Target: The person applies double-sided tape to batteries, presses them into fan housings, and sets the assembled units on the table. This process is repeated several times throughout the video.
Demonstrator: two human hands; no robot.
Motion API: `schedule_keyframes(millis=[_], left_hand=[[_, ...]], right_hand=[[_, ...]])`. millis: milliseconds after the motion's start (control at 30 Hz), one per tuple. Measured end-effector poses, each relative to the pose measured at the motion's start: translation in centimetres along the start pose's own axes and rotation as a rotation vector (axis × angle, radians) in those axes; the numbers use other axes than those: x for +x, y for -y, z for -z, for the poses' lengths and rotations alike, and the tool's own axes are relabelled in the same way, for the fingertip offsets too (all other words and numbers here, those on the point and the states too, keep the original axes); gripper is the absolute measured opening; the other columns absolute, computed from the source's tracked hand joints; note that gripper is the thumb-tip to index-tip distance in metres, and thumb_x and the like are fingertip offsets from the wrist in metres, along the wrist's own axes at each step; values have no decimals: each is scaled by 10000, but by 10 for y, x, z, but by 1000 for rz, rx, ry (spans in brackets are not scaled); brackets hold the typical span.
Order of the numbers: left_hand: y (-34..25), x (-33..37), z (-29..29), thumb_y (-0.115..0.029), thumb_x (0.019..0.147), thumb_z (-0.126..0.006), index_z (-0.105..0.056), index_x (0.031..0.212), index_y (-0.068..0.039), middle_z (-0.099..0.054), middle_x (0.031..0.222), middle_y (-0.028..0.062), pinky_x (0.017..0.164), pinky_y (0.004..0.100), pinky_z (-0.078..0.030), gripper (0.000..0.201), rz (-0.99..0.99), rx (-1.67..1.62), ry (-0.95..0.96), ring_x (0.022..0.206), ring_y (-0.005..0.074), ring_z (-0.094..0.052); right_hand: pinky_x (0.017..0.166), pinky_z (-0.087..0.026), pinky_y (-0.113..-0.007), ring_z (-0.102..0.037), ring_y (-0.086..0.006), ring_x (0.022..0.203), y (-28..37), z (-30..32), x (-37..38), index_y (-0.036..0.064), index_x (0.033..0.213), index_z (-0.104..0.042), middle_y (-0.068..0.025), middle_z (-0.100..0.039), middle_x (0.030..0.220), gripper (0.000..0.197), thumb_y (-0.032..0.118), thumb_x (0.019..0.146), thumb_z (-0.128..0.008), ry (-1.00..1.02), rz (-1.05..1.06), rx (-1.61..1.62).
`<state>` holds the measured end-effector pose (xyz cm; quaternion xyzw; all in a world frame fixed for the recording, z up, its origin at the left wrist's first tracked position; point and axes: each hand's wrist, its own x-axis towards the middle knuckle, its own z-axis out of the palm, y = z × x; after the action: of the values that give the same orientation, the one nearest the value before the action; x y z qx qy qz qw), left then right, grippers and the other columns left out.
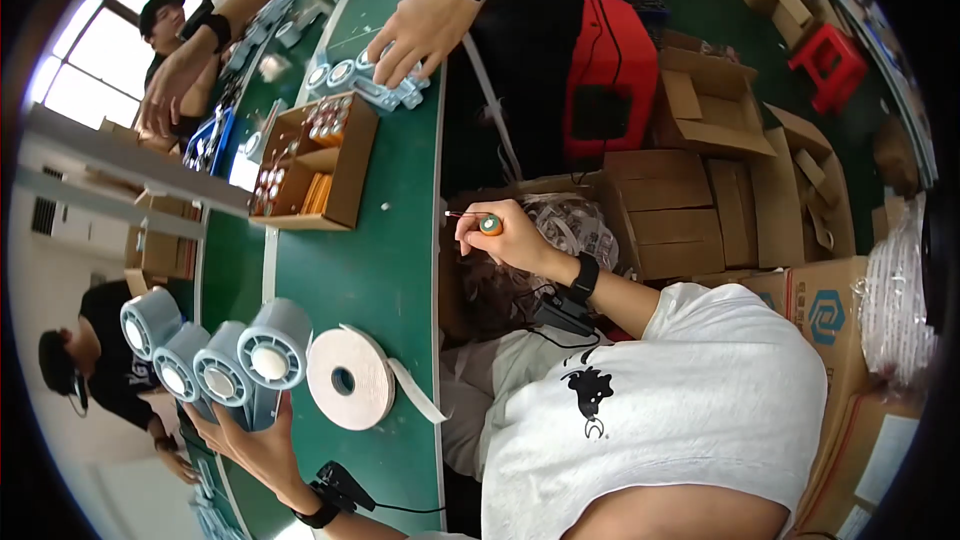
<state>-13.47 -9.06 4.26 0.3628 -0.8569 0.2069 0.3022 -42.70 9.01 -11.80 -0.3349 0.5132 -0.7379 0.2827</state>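
At the lower left, my left hand (255, 445) grips a bunch of light-blue handheld fans (225, 365) by their lower ends, round slotted heads facing up with white hubs. My right hand (515, 235) is closed around a small orange battery cell (490, 225) with a green end. Thin dark leads stick out from it to the left. That hand hovers past the table's edge, over an open carton of crumpled strips (570, 225). Beside the fans, a roll of white tape (350, 378) lies on the green table (350, 270), its loose end trailing toward the edge.
A divided cardboard box (335, 175) of battery cells stands on the table. Beyond it a co-worker's hand (425, 35) rests over more blue fans (375, 90). Other people stand across the table. Open cartons (710, 100), a red machine case (610, 80) and a red stool (832, 65) occupy the right.
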Motion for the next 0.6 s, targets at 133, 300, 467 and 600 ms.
schedule_keyframes(millis=[133, 300, 467, 600], left_hand=[[-66, 92, -51, -381, 505, -782, -499, 1131, 2, -305, 1314, 227, 956, 512, -255, 786, -180, -217, -61, 1170, 413, -324], [-115, 189, -123, -450, 547, -750, -510, 1116, 23, -335, 1284, 266, 958, 502, -259, 778, -252, -243, -6, 1171, 415, -332], [-182, 268, -183, -538, 542, -709, -486, 1172, 34, -359, 1261, 292, 968, 480, -258, 880, -169, -300, 167, 1183, 400, -337], [-214, 316, -230, -583, 520, -681, -467, 1196, 40, -364, 1268, 274, 981, 455, -249, 944, -64, -379, 326, 1191, 377, -338]], right_hand=[[423, -381, -192, -505, -60, 497, -20, 36, -14, -7, 759, -568, -66, -606, 691, 39, -1, 755, -530, -97, -20, -114], [539, -451, -234, -582, -104, 604, -20, 35, -4, 8, 767, -574, -60, -612, 694, 40, 35, 743, -556, -154, 127, -303], [536, -466, -305, -592, -226, 585, -25, -7, 83, 42, 713, -562, -57, -591, 656, 85, 116, 709, -603, -244, 592, -775], [494, -449, -338, -580, -238, 548, -48, -30, 160, 46, 667, -542, -58, -574, 599, 160, 196, 702, -584, 10, 715, -1147]])
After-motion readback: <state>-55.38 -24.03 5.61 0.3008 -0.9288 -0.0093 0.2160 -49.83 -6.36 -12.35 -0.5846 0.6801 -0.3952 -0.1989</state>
